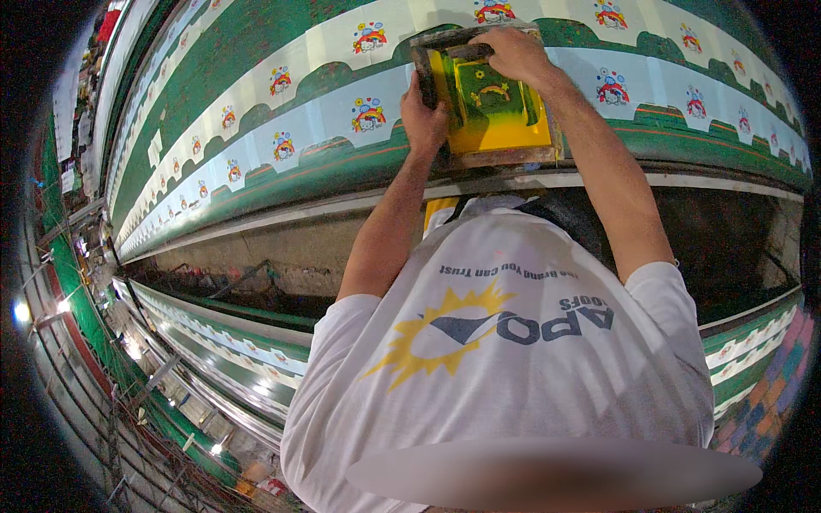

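A screen-printing frame lies over the printed cloth pieces on the long green table, in front of my chest. Yellow ink covers much of its mesh, thickest along the near side, and a small printed motif shows through the middle. My left hand grips the frame's left side, with the thumb on top. Near the far end of the frame, my right hand is closed on a dark squeegee, which the fingers partly hide.
Rows of pale cloth pieces with colourful cartoon prints stretch along the green table on both sides. A pale rail edges the table near me. Behind me, past a dark aisle, runs another table with similar pieces.
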Action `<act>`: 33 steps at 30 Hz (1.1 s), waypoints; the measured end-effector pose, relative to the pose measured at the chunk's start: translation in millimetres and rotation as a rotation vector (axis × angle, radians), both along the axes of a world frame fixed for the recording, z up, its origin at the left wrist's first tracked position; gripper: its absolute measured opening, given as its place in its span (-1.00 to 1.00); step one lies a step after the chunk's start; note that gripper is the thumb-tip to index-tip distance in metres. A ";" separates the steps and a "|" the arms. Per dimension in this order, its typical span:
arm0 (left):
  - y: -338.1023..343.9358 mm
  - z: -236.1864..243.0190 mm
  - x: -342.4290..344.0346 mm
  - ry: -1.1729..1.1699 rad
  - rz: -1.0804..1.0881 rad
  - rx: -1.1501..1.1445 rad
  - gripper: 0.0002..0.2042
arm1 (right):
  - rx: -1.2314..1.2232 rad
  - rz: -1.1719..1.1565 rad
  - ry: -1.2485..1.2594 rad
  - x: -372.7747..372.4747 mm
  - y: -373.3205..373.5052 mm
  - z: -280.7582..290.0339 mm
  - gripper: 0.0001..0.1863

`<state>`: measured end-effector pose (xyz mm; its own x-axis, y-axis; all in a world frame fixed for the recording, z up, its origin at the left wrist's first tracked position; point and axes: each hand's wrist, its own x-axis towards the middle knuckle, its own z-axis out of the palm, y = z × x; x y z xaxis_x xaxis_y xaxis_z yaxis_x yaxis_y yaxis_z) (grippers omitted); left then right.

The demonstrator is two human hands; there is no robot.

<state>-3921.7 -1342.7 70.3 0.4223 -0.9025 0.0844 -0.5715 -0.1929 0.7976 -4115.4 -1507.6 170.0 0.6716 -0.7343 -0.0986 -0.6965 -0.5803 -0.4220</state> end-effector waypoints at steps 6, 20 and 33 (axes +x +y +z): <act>-0.3 6.0 -4.8 0.016 0.021 -0.049 -0.19 | 0.034 -0.040 0.134 -8.8 32.9 -2.9 -0.40; 4.9 4.2 -6.3 0.008 0.002 -0.162 -0.25 | 0.078 -0.178 -0.082 -49.5 172.4 -8.2 -0.32; 2.8 11.8 -18.4 -0.002 -0.005 -0.174 -0.19 | -0.029 -0.132 -0.051 -67.7 170.8 -12.0 -0.35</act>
<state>-3940.1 -1339.9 82.1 0.4177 -0.8763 0.2400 -0.5736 -0.0495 0.8176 -4183.1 -1336.8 158.0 0.5725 -0.8187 -0.0447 -0.7458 -0.4973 -0.4434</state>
